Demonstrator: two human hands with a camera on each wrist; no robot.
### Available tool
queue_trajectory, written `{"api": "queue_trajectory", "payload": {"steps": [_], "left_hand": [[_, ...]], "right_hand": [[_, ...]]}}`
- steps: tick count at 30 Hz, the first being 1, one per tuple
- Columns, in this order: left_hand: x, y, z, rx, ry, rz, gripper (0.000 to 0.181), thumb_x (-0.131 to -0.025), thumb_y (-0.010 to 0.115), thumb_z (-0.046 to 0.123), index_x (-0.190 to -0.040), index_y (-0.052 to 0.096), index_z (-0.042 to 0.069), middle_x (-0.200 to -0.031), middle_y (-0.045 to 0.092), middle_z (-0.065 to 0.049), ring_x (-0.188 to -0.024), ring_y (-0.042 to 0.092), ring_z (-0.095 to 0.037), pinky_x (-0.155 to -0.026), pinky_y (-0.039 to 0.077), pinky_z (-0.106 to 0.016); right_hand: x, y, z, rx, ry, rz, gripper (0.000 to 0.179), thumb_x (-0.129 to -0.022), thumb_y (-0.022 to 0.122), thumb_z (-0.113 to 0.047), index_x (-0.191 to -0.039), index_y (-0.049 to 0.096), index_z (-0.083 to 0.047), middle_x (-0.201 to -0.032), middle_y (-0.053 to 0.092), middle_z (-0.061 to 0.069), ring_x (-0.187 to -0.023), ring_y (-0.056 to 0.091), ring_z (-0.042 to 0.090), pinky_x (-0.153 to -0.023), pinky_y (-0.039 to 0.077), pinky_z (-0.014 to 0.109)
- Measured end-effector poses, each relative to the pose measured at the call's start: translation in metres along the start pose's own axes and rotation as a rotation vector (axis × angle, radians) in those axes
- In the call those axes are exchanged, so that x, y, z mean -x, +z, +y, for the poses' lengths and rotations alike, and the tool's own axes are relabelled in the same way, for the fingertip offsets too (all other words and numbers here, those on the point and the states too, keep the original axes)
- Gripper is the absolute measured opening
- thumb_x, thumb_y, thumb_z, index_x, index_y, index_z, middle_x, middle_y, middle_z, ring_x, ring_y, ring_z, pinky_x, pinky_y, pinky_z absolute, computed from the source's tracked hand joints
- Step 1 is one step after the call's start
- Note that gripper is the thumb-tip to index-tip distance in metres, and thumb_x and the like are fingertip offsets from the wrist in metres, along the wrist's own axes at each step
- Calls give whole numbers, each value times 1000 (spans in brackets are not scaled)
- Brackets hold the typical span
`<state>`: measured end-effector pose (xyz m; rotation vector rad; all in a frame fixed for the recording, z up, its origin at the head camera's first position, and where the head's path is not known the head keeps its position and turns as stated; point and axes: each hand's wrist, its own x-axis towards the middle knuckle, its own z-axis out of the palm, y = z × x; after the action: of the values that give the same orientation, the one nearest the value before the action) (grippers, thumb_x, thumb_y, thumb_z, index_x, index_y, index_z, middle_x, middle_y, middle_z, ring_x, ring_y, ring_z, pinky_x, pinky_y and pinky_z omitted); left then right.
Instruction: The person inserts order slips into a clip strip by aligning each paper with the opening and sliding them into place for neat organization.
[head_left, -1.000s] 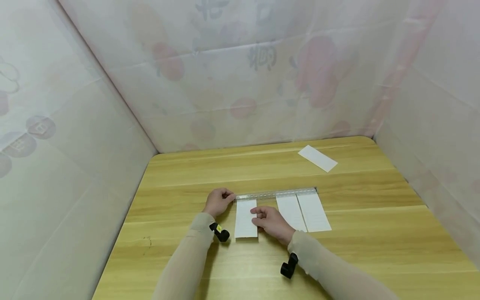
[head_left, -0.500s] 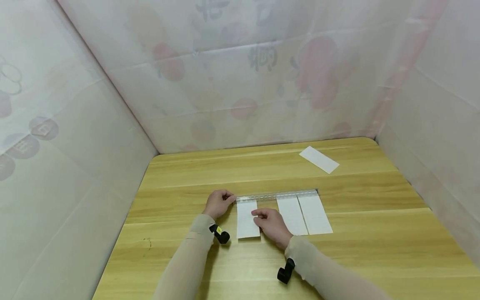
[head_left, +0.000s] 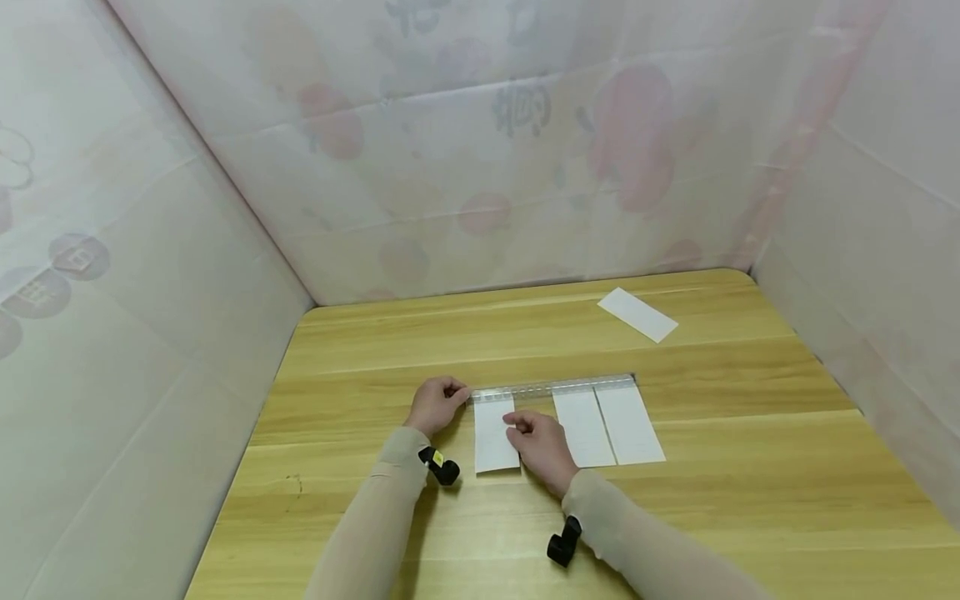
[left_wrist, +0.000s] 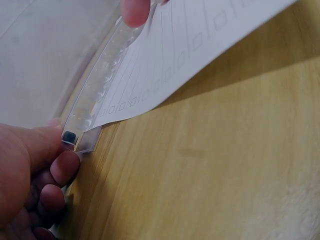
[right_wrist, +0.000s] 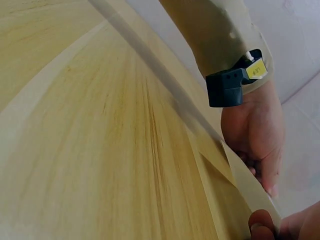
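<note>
Slight swing of the right hand (head_left: pixel 546 450), its wrist drifting toward nine o'clock, fingers pinching the white card (head_left: pixel 492 443) by its three-o'clock edge! At the card's twelve o'clock, its end meets the clear strip (head_left: pixel 534 391), whose nine-o'clock tip the left hand (head_left: pixel 437 406) pinches. Six-o'clock edge raised off the surface (head_left: pixel 337 517); best to grip lightly against creasing, strip steady, card square to it.

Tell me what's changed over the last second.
The wrist of the right hand has shifted slightly left; the near end of the leftmost white card it pinches has swung slightly right. No grip changed. The left hand stays on the clear strip; the other cards stayed put.
</note>
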<state>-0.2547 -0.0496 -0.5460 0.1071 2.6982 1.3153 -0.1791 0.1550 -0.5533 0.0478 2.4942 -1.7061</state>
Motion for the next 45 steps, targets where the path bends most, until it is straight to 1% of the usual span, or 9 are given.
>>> {"api": "queue_trajectory", "payload": {"steps": [6,14,16,21,23,28,35,41,45], "left_hand": [[-2,2,1,-8,-3,-3,14,-94,64,28,-91,71,16,-86,63,3,-80,55,-15,-75,46,-33],[-3,3,4,-22,4,-14,15,-94,64,30,-92,72,16,-87,63,4,-82,55,-15,-77,46,-34],[-3,2,5,-23,3,-16,16,-94,64,30,-93,72,16,-88,63,3,-82,56,-15,-77,47,-34],[-3,0,5,-16,-40,-12,15,-94,64,30,-93,71,17,-89,63,3,-83,56,-15,-78,46,-34],[-5,0,5,-13,-42,-7,16,-94,64,30,-93,72,17,-89,63,3,-84,56,-16,-78,46,-34],[-8,1,6,-16,-7,2,17,-94,64,31,-94,72,15,-89,64,3,-84,56,-16,-79,47,-35],[-7,2,1,11,-23,13,17,-93,65,30,-93,72,14,-89,65,2,-84,57,-17,-79,47,-35],[-4,3,-5,9,-21,13,16,-93,66,29,-92,72,14,-89,65,2,-83,56,-16,-79,47,-34],[-4,3,-5,0,-6,4,17,-94,64,30,-93,72,15,-89,64,2,-82,56,-15,-78,47,-35]], "right_hand": [[0,1,0,24,-1,57,14,-92,64,-16,-102,74,-14,-86,63,-1,-78,54,16,-71,46,32],[2,2,0,27,1,93,13,-90,68,-18,-100,74,-15,-82,59,1,-76,51,18,-71,44,32],[1,2,0,20,2,91,13,-89,68,-17,-101,74,-14,-82,58,1,-75,51,18,-71,44,32],[-1,4,0,38,-12,73,13,-90,67,-16,-101,74,-13,-80,57,1,-72,50,17,-69,43,32],[-3,3,-1,53,-23,72,13,-90,67,-17,-100,74,-13,-78,57,1,-71,49,17,-68,43,32],[-9,0,0,91,-33,81,12,-90,66,-16,-99,74,-15,-75,56,0,-66,48,16,-66,42,31],[-10,1,2,87,-19,47,12,-90,65,-17,-99,73,-15,-75,55,1,-65,48,16,-66,41,31],[-7,5,6,88,-16,34,12,-90,65,-17,-98,73,-15,-77,56,0,-68,50,15,-67,43,31],[-4,4,4,82,-4,33,13,-91,64,-19,-100,73,-15,-79,58,0,-67,50,16,-67,43,32]]}}
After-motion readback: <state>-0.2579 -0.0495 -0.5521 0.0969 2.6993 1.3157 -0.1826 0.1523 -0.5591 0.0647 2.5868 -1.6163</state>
